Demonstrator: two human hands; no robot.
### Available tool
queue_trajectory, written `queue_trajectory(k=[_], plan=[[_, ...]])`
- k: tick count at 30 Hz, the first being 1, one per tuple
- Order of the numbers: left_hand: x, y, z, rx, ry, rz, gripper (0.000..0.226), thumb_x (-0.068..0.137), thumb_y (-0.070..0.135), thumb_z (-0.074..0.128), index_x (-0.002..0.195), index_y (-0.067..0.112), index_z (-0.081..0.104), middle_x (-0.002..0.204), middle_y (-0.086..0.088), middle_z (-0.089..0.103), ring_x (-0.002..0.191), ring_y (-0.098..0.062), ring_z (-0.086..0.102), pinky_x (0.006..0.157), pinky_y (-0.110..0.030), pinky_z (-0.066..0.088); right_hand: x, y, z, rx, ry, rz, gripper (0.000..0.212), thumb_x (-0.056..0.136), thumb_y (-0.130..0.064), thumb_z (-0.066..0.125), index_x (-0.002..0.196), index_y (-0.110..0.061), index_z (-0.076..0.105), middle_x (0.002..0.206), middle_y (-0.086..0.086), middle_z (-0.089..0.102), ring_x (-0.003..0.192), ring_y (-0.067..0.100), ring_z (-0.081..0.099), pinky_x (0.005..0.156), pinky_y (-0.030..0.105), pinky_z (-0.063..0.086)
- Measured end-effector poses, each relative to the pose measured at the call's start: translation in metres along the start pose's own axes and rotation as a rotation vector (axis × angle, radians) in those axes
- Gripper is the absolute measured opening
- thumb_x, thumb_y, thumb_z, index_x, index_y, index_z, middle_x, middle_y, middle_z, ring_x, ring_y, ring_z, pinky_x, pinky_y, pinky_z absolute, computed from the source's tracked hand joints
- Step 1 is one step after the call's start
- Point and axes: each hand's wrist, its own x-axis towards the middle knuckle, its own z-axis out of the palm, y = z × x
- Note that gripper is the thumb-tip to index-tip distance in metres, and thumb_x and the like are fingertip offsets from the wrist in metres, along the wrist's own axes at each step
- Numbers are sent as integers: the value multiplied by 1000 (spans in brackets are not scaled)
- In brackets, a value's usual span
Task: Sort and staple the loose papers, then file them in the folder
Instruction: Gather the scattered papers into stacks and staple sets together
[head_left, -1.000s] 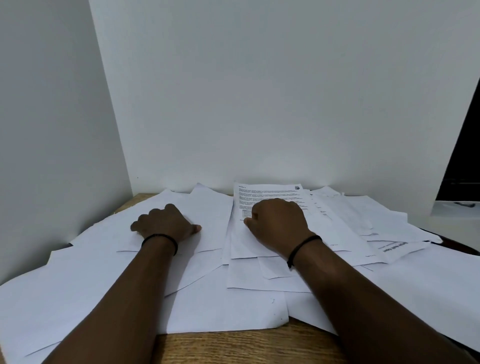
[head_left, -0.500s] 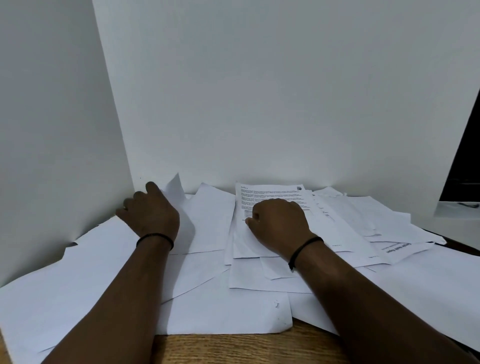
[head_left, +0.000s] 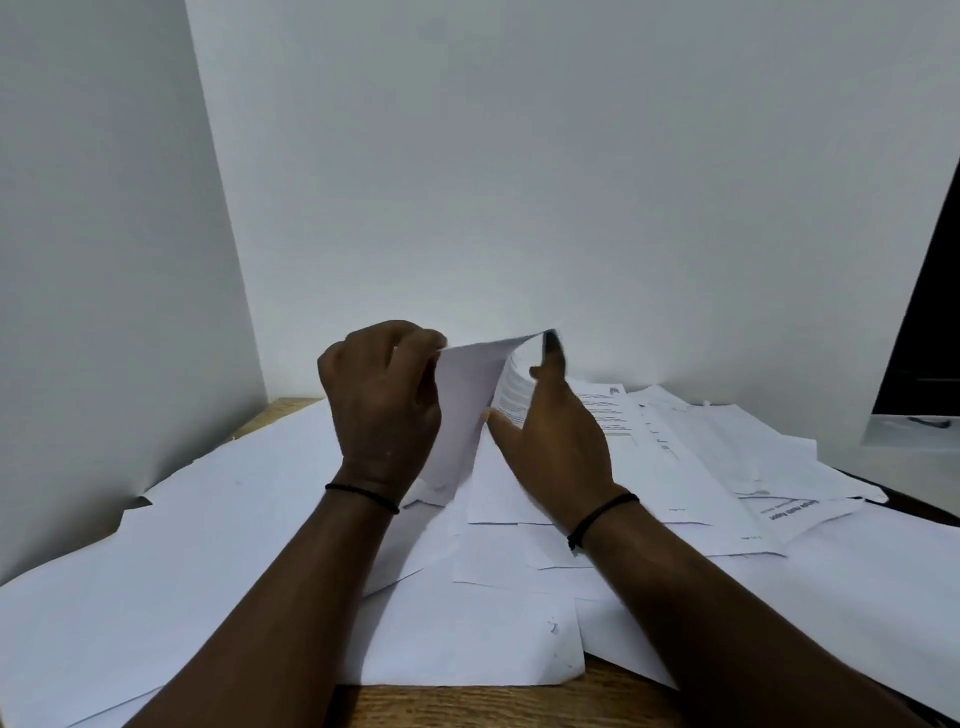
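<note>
Many loose white papers (head_left: 249, 525) lie spread over the wooden table (head_left: 498, 706). My left hand (head_left: 382, 400) pinches the top edge of one white sheet (head_left: 462, 410) and holds it lifted and turning over in the middle. Printed text shows on its inner side. My right hand (head_left: 553, 436) is raised beside that sheet with straight fingers, its fingertips touching the sheet's upper right edge. More printed pages (head_left: 654, 447) lie flat to the right. No stapler or folder is in view.
White walls close off the left and back of the table. A dark opening (head_left: 930, 332) and a pale ledge (head_left: 914, 431) are at the far right. Bare wood shows along the front edge and the back left corner.
My left hand has lifted a sheet from the back left and swung it toward the middle. My right hand has risen off the printed page to meet the lifted sheet.
</note>
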Motion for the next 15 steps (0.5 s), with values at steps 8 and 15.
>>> queue_trajectory(k=[8, 15], plan=[[-2, 14, 2, -95, 42, -5, 28, 83, 2, 71, 100, 22, 63, 100, -8, 66, 102, -25, 57, 91, -36, 32, 17, 11, -7, 715, 188, 233, 31, 88, -10, 72, 113, -26, 64, 73, 4, 73, 65, 19, 69, 66, 33, 54], [-14, 6, 12, -87, 99, -680, 67, 75, 13, 69, 137, 11, 45, 130, -3, 47, 126, -26, 45, 102, -39, 37, 23, 19, -9, 726, 360, 156, 41, 76, 17, 62, 92, -17, 78, 91, -7, 76, 93, 11, 71, 84, 31, 57]])
